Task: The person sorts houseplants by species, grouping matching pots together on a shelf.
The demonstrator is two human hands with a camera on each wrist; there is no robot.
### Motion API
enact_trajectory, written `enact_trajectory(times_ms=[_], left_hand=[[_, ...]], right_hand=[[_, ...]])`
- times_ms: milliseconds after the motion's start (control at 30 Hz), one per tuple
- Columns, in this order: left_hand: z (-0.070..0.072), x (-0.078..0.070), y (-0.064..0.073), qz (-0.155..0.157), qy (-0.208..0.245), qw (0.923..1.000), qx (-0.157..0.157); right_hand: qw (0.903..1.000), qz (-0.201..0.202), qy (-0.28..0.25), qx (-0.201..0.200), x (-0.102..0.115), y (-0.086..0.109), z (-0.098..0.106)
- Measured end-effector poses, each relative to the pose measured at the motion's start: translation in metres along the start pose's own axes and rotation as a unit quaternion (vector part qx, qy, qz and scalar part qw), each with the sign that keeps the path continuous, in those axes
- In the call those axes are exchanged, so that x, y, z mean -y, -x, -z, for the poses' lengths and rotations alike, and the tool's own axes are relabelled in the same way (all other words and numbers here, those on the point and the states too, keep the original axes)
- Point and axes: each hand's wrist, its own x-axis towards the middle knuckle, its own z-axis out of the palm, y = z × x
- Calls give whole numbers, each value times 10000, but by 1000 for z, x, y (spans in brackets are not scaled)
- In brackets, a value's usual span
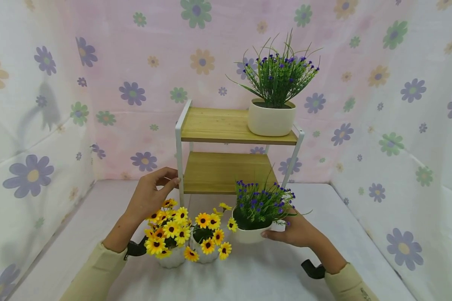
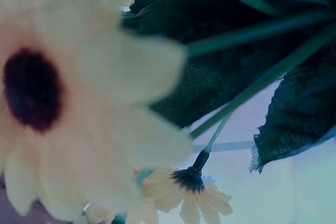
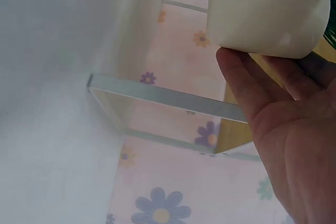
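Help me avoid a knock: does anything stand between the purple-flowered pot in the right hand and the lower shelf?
Nothing visible stands directly between the held pot and the lower shelf. The yellow-flowered pots stand to its left; the right front post shows behind its foliage, so a light brush seems possible.

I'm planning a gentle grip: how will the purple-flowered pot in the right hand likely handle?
The pot looks stiff and possibly slippery, given its smooth wall. Its thin, splayed stems will probably bend easily. Spreading wider than the pot, they may make it tip if pushed.
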Motion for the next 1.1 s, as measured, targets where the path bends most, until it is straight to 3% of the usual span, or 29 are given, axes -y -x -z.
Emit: enact_trajectory(times_ms=[300, 567, 800, 1100], left_hand=[[1, 0, 0, -14, 0, 10000, 28], [0, 3, -1, -21, -2, 10000, 30], [0, 2, 0, 4, -42, 10000, 44], [-1, 3, 0, 4, -15, 10000, 19]], right_hand=[[9991, 143, 14, -400, 9, 0, 16], [9975, -131, 149, -679, 29, 4, 29], [9947, 662, -77, -784, 43, -7, 37], [9875, 1359, -85, -793, 71, -27, 58]])
